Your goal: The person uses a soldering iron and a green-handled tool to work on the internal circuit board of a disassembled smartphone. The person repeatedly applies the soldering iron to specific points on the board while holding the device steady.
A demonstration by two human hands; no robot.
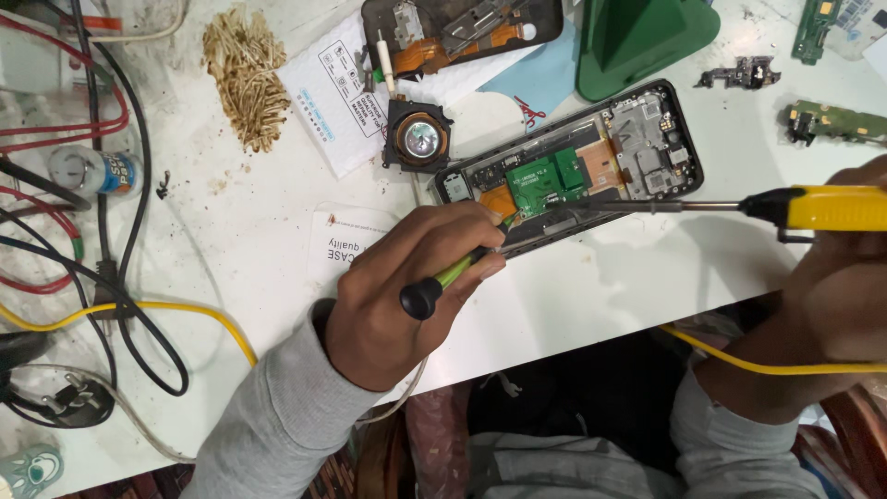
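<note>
Lying open at the centre of the white table (591,296), the opened phone (568,166) runs from 8 o'clock to 2 o'clock, its green circuit board (545,176) and orange flex exposed. Its near edge is partly covered by the left hand (397,296), and the contact point of the tools on the board is too small to make out.

The left hand is closed in a pen grip around a green-handled screwdriver (448,277) with a black cap; the tip meets the phone's lower-left end. The right hand (836,277), at 3 o'clock, is cut off by the frame edge; it wraps a yellow soldering iron (813,208), whose metal shaft points toward 9 o'clock along the phone's near edge. How tightly these fingers close cannot be seen in full.

Outward: a round black lens module (419,137) at 11 o'clock, a second opened phone (462,32) at 12 o'clock, a green cone-shaped stand (647,37) at 1 o'clock, and tangled cables (92,277) at 9 o'clock.
</note>
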